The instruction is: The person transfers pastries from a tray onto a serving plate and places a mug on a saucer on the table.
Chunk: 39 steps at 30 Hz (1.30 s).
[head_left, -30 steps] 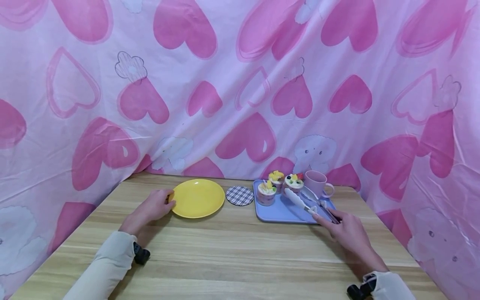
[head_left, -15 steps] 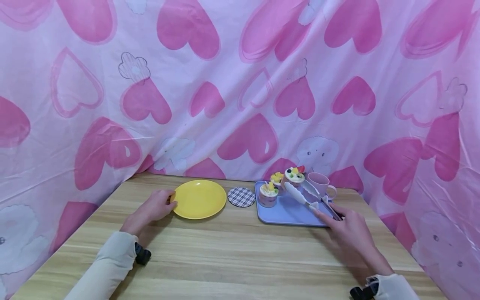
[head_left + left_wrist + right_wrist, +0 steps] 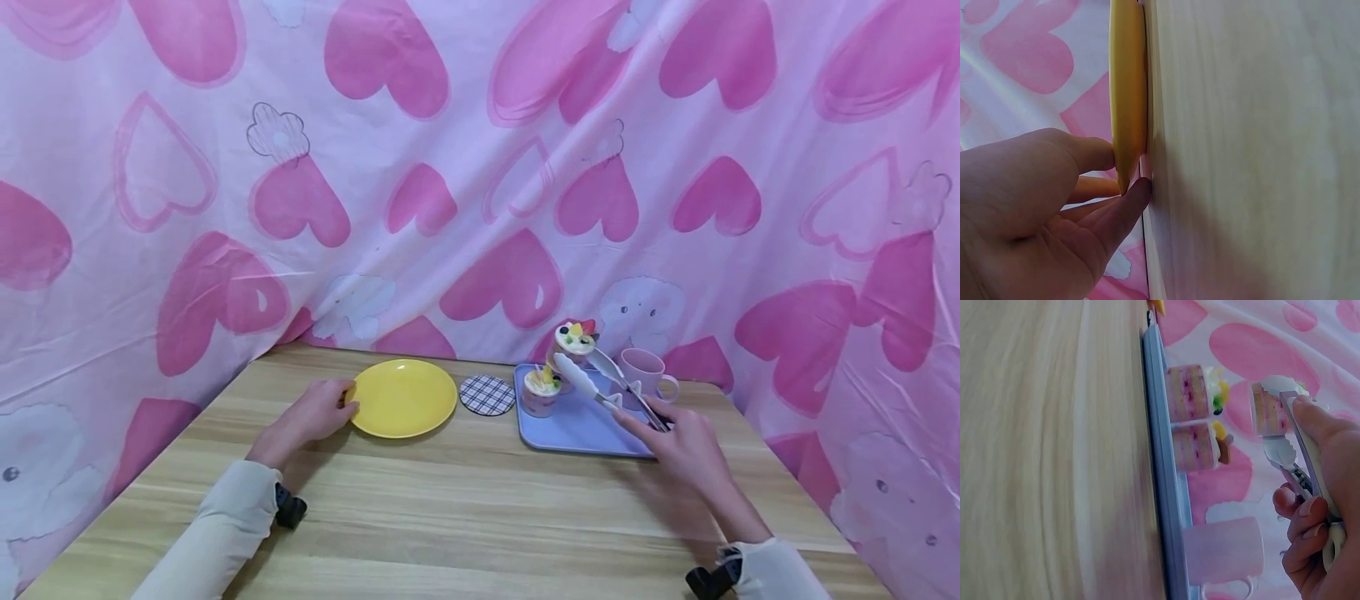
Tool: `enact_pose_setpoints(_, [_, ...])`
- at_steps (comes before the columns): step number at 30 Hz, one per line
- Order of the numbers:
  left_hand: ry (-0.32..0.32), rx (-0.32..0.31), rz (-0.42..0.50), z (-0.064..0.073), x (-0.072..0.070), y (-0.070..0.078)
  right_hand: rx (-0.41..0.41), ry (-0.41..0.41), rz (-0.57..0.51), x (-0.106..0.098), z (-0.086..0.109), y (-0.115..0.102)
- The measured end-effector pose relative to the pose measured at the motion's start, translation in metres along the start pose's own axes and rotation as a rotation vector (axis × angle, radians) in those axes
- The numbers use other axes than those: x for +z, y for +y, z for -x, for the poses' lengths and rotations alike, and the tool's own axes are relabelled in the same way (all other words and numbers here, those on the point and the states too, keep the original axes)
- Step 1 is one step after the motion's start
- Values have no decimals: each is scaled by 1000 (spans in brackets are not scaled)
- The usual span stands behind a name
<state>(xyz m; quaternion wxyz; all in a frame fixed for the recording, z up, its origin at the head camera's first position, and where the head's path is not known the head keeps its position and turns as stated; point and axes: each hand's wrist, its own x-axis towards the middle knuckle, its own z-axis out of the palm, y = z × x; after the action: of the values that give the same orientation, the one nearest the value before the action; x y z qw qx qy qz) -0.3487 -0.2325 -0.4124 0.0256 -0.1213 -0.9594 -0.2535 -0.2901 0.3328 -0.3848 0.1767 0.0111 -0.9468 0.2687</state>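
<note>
In the head view my left hand (image 3: 318,410) pinches the left rim of a round yellow plate (image 3: 405,400). The left wrist view has the thumb on one side of the plate's rim (image 3: 1127,94) and fingers on the other. My right hand (image 3: 686,442) grips white-tipped metal tongs (image 3: 576,375). Between the tong tips is a layered cake cup (image 3: 1266,412) topped with cream and fruit, raised above the blue tray (image 3: 562,439). Two more cake cups (image 3: 1188,394) stand on the tray in the right wrist view; the head view hides one behind the lifted cup.
A pink mug (image 3: 642,367) stands at the tray's back right. Between plate and tray lies a round checked coaster (image 3: 487,396). The wooden table (image 3: 450,508) is backed by a pink heart-patterned curtain (image 3: 420,200).
The tongs have lifted the cake cup off the tray and carried it up and to the left. My left hand stays at the plate's rim.
</note>
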Motion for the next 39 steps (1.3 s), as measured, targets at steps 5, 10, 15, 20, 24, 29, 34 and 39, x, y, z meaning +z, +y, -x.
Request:
enact_pose_setpoints(5, [7, 19, -18, -2, 1, 0, 3, -10, 6, 5, -3, -10])
enact_pose_setpoints(10, [3, 6, -6, -2, 3, 1, -2, -14, -4, 11, -4, -20])
enact_pose_setpoints(15, [-8, -13, 5, -2, 3, 2, -13, -37, -15, 17, -5, -28])
enact_pose_setpoints(20, [-5, -21, 17, -1, 3, 2, -32, -37, -23, 25, -7, -35])
enact_pose_setpoints(24, [7, -11, 18, 0, 4, 1, -42, -38, -49, 32, -9, -40])
enact_pose_setpoints(29, [12, -5, 24, 1, 3, 0, -45, -61, -47, 39, -9, -44])
enact_pose_setpoints(34, [17, 4, 25, 2, 3, 1, -66, -74, -40, 45, -7, -47])
enact_pose_setpoints(39, [10, -8, 28, 2, 3, 1, -73, -85, -42, 50, -5, -49])
